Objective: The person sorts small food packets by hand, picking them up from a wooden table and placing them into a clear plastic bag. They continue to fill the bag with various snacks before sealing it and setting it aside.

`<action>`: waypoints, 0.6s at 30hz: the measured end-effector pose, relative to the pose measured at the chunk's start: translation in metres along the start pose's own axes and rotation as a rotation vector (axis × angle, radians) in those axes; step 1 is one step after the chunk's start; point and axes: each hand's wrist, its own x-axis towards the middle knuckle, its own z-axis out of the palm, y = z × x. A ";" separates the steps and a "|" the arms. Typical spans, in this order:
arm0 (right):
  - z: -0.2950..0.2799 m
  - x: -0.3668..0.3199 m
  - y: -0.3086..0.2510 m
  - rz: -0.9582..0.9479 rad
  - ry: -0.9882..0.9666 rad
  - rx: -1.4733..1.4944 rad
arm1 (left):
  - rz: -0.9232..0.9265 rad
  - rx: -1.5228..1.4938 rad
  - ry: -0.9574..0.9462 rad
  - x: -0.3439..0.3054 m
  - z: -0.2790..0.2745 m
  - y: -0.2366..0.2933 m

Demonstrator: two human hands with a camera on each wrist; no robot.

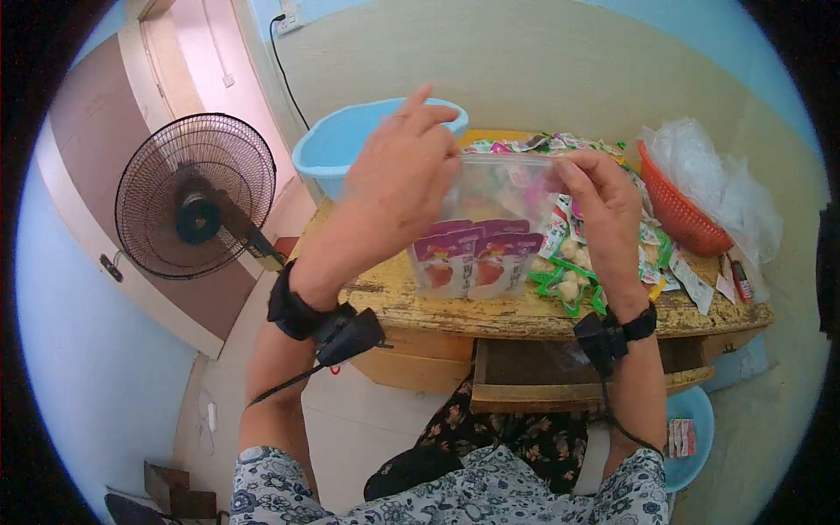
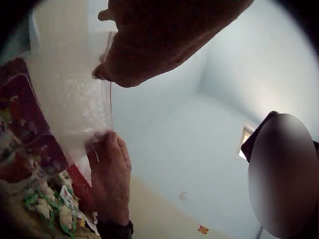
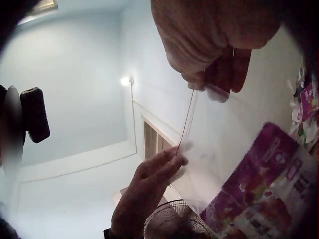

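Head view has you holding a clear zip bag up in the air by its mouth. Your left hand pinches one end of the top edge between thumb and fingertips, and your right hand pinches the other end, both narrow and firm on the film.

The bag is thin and limp, and probably slick. All its weight is the purple pouches sagging well below your two pinches, so it will likely swing and fold if either side lets go. The right wrist view shows the red zip strip running taut between your fingertips. That stiffer band is the place to hold, not the film beneath it.

Below the grip, the bag's bottom hangs near the front edge of the worn yellow table. Beyond your right pinch lie loose packets and a red basket. Beyond your left pinch stands a blue basin. Open room lies toward you and above the grip, while an open drawer juts out underneath.
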 end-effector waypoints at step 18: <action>0.048 0.023 -0.039 -0.476 -0.344 -0.953 | -0.232 -0.193 0.025 -0.023 -0.009 -0.006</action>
